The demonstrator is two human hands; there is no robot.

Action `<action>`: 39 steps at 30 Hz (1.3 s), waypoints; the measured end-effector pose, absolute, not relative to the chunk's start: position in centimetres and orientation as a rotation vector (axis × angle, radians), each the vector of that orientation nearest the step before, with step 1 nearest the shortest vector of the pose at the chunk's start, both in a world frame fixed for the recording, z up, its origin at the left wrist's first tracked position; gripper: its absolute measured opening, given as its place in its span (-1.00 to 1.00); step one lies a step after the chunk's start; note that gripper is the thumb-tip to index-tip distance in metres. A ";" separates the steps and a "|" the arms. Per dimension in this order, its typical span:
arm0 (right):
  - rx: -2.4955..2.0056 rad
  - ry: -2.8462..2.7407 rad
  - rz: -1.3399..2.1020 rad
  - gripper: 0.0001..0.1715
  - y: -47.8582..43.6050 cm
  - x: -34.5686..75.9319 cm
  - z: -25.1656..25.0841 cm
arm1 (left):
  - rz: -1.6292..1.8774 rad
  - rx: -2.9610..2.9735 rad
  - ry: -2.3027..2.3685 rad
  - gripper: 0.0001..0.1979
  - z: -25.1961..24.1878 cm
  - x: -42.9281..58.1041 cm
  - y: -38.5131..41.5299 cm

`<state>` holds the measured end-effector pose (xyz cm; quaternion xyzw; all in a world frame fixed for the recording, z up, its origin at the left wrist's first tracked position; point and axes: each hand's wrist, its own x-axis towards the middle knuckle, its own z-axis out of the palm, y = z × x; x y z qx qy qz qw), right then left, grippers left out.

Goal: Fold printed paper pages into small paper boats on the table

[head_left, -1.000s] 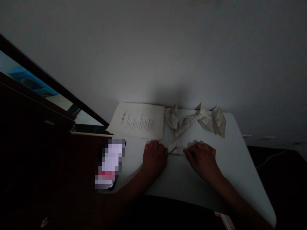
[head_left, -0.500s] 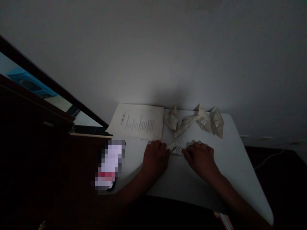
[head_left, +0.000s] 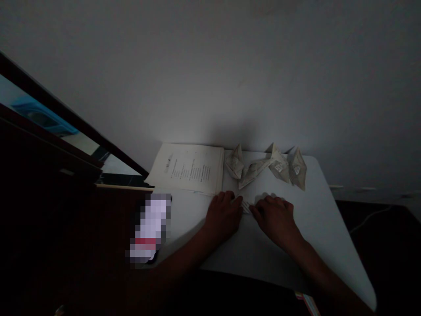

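Observation:
A small folded piece of printed paper [head_left: 246, 206] lies on the white table [head_left: 263, 259], mostly covered by my hands. My left hand [head_left: 225, 216] rests over its left part with the fingers curled and pressed down. At the paper's right end, my right hand [head_left: 275, 218] pinches the edge between thumb and bent fingers. Behind my hands stand folded paper boats: one [head_left: 235, 162] at the left, a flatter folded one [head_left: 255, 172] beside it, and two more [head_left: 279, 164] [head_left: 297, 169] at the right.
A stack of printed sheets [head_left: 189, 169] lies at the table's back left. A phone [head_left: 151, 228] with a blurred screen is at the left edge. The grey wall [head_left: 210, 79] rises behind the table. A blue object [head_left: 42, 116] shows at the far left.
My left hand has slid to the right along the folded paper, closer to my right hand, and now covers more of it. My right hand has hardly moved.

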<state>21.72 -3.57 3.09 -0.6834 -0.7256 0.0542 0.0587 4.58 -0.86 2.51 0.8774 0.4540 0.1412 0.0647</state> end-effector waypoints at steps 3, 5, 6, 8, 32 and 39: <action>-2.074 -2.194 0.156 -0.62 -3.5 21.7 3.1 | 0.410 2.642 1.382 -0.69 2.6 4.7 -0.8; -2.083 -2.182 0.152 -0.59 -3.5 21.6 3.2 | 0.403 2.639 1.389 -0.68 2.6 4.7 -0.7; -2.087 -2.174 0.149 -0.57 -3.5 21.5 3.2 | 0.404 2.636 1.391 -0.68 2.6 4.7 -0.7; -2.095 -2.156 0.141 -0.54 -3.4 21.4 3.2 | 0.407 2.624 1.388 -0.68 2.6 4.6 -0.7; -2.085 -2.126 0.118 -0.50 -3.3 21.4 3.1 | 0.386 2.416 1.304 -0.71 2.8 2.7 0.0; -2.053 -2.108 0.144 -0.48 -3.3 21.5 3.0 | 0.362 2.364 1.287 -0.60 2.6 0.9 0.2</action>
